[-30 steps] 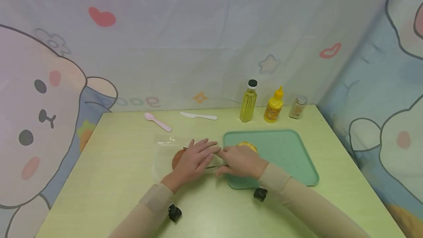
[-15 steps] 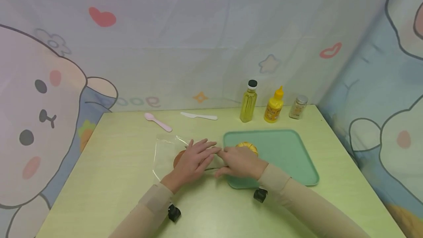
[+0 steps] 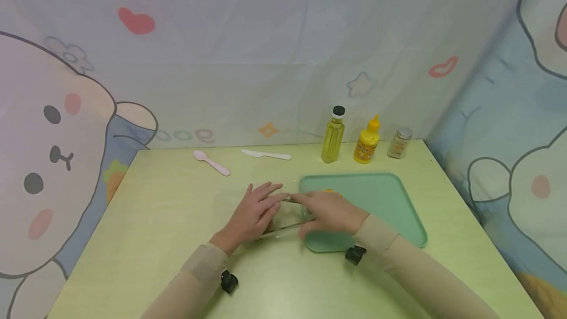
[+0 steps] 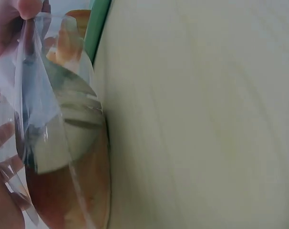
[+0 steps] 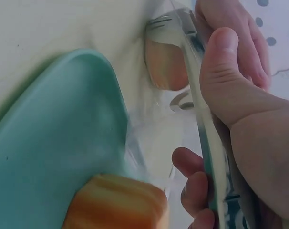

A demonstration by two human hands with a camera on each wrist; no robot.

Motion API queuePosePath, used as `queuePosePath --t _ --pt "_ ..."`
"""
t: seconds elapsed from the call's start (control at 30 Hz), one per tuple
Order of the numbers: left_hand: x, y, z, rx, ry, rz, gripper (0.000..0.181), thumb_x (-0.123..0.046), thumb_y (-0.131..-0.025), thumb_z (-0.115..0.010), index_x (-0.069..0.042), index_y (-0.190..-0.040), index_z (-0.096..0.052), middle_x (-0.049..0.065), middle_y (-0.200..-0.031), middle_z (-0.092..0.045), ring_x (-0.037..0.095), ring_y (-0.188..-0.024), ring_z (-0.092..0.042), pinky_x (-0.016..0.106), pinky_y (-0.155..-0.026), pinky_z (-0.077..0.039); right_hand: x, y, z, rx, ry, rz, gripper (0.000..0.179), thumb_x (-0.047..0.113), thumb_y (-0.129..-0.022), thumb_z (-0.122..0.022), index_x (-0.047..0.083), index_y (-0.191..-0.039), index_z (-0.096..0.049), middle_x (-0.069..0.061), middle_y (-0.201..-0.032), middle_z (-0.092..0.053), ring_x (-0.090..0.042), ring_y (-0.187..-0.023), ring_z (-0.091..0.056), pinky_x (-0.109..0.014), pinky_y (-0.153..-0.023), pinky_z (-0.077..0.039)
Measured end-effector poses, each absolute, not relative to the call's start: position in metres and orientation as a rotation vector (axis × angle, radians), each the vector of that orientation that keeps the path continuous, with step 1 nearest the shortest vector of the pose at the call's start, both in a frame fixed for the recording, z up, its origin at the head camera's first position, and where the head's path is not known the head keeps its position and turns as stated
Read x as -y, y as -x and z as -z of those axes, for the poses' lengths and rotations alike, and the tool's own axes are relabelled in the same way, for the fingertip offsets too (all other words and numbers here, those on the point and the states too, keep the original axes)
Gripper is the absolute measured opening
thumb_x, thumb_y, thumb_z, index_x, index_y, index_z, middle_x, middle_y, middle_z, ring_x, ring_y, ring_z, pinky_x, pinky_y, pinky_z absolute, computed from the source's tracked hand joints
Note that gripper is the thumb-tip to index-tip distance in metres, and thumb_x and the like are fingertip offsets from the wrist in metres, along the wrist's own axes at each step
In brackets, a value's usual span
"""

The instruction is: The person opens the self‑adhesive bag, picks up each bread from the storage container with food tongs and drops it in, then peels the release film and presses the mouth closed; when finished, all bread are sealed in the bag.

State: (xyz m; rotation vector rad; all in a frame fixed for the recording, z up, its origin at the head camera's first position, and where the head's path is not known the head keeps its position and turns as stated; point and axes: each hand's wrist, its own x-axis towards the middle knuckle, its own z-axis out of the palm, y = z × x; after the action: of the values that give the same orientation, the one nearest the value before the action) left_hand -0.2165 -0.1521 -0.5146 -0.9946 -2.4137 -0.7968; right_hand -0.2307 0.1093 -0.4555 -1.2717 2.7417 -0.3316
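Note:
A clear plastic bag (image 3: 288, 213) stretches between my two hands, its rim edges running from one to the other. Inside it lies a brown, bread-like piece (image 4: 73, 191), nearly all hidden by my left hand in the head view. My right hand (image 3: 333, 210) grips the bag's mouth, thumb on one side and curled fingers (image 5: 194, 183) on the other. Over the bag lies my left hand (image 3: 248, 215), its fingers straight and spread. A yellow-orange bun (image 5: 120, 205) sits on the green tray (image 3: 381, 206), mostly covered by my right hand.
Behind the tray stand an oil bottle (image 3: 332, 137), a yellow squeeze bottle (image 3: 366, 142) and a small jar (image 3: 399, 143). A pink spoon (image 3: 211, 162) and a white knife (image 3: 266, 154) lie along the back of the table (image 3: 164, 210).
The bag has shifted right and its rim is lifted. The brown piece has slipped from the left hand's outer side to beneath it. The right hand has moved slightly right.

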Motion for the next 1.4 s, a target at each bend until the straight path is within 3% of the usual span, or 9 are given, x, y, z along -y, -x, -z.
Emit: queuePosePath --t 0.17,0.33,0.53,0.83,1.17,1.4 --pt "0.156 0.218 0.516 2.433 0.989 0.798 0.033 -0.023 -0.110 -0.054 -0.021 -0.140 -0.070 0.010 -0.151 -0.059 0.041 -0.143 -0.051 0.082 -0.111 -0.028 -0.120 0.233 0.450 -2.684 1.234 0.396 0.086 0.053 -0.082 -0.088 0.013 -0.151 -0.055 0.003 -0.082 -0.063 -0.008 -0.071 -0.054 -0.031 -0.063 -0.049" --pt "0.157 0.219 0.517 2.427 0.990 0.818 0.033 -0.022 -0.110 -0.054 -0.020 -0.140 -0.069 0.011 -0.150 -0.060 0.042 -0.141 -0.052 0.082 -0.109 -0.031 -0.135 0.235 0.444 -2.677 1.191 0.426 0.086 0.052 -0.082 -0.088 0.014 -0.152 -0.055 0.000 -0.099 -0.070 -0.011 -0.084 -0.062 -0.034 -0.072 -0.055" --pt "0.160 0.218 0.516 2.410 1.011 0.839 0.035 -0.017 -0.108 -0.057 -0.016 -0.142 -0.067 0.015 -0.148 -0.060 0.042 -0.141 -0.053 0.080 -0.105 -0.039 -0.157 0.236 0.438 -2.716 1.168 0.405 0.084 0.053 -0.082 -0.087 0.014 -0.150 -0.057 0.002 -0.101 -0.069 -0.012 -0.087 -0.063 -0.034 -0.072 -0.055" --pt "0.169 0.217 0.522 2.438 0.992 0.832 0.036 -0.017 -0.108 -0.057 -0.018 -0.142 -0.067 0.012 -0.150 -0.059 0.036 -0.140 -0.055 0.077 -0.106 -0.040 -0.189 0.232 0.431 -2.770 1.112 0.399 0.090 0.064 -0.079 -0.083 0.017 -0.151 -0.058 0.005 -0.096 -0.067 -0.013 -0.081 -0.061 -0.026 -0.061 -0.046" --pt "0.180 0.218 0.525 2.450 0.973 0.830 0.035 -0.015 -0.108 -0.057 -0.017 -0.141 -0.068 0.016 -0.147 -0.060 0.035 -0.139 -0.055 0.079 -0.107 -0.038 -0.242 0.228 0.427 -2.806 0.990 0.454 0.092 0.065 -0.082 -0.078 0.015 -0.155 -0.053 0.010 -0.099 -0.065 -0.004 -0.079 -0.055 -0.026 -0.062 -0.045" --pt "0.185 0.215 0.524 2.448 0.968 0.828 0.035 -0.013 -0.107 -0.058 -0.016 -0.141 -0.068 0.014 -0.148 -0.060 0.036 -0.139 -0.055 0.079 -0.106 -0.038 -0.274 0.221 0.440 -2.791 0.843 0.509 0.084 0.052 -0.088 -0.082 0.011 -0.154 -0.053 0.005 -0.097 -0.066 -0.005 -0.072 -0.053 -0.027 -0.058 -0.043"
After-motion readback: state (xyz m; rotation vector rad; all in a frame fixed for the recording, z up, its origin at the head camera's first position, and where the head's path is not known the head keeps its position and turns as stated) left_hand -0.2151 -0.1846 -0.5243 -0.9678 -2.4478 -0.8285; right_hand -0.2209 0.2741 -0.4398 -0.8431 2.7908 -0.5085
